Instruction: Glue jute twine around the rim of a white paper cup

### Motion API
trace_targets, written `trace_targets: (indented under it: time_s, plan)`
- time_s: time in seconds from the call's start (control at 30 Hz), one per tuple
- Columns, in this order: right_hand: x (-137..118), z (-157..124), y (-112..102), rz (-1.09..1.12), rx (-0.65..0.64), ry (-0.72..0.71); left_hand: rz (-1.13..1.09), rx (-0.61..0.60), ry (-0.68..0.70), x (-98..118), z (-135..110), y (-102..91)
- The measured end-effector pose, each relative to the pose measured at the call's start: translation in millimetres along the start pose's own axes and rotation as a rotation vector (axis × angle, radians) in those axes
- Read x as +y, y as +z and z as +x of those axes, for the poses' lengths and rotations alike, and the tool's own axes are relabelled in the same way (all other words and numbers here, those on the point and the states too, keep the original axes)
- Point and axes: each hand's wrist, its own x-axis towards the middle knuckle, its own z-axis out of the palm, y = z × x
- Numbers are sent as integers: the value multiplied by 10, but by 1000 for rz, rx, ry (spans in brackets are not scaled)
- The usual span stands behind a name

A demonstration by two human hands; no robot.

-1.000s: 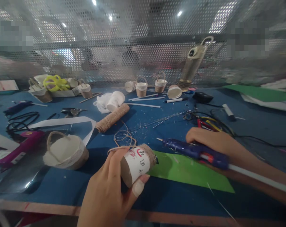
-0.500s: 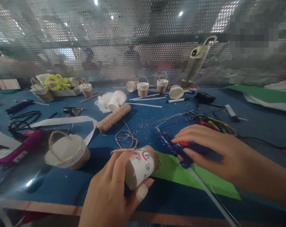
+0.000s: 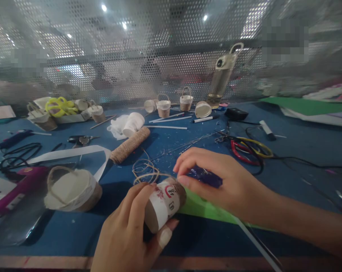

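Note:
My left hand [image 3: 131,226] is wrapped round a paper cup [image 3: 167,202] with a printed white side, lying tilted with its twine-covered end to the right. From the loose coil of twine [image 3: 145,168] a strand runs over the cup to my right hand [image 3: 213,177], whose thumb and fingers pinch it at the cup's right end. Under and behind my right hand lies a dark blue glue gun [image 3: 203,176], mostly hidden, with a white glue stick [image 3: 257,241] trailing from it. A green paper sheet [image 3: 197,206] lies beneath.
A small twine-trimmed basket [image 3: 74,189] and a purple glue gun [image 3: 20,185] stand at left. Behind are a twine roll [image 3: 130,144], white cups [image 3: 133,124], several small baskets [image 3: 163,108] and a water bottle [image 3: 220,79]. Pliers [image 3: 244,151] and cables lie at right.
My right hand has moved left from over the glue gun to the cup and now pinches the twine. My left hand still holds the cup. The view has shifted slightly.

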Motion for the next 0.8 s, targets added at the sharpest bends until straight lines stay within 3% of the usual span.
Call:
trace_targets:
  time_s: [0.27, 0.47, 0.8]
  plan:
    - [28, -13, 100, 82, -63, -42, 28, 24, 17, -6, 16, 30]
    - [52, -49, 117, 183, -21, 225, 35, 22, 28, -14, 28, 28]
    - [31, -118, 114, 214, -61, 213, 26, 4, 6, 6, 13, 2]
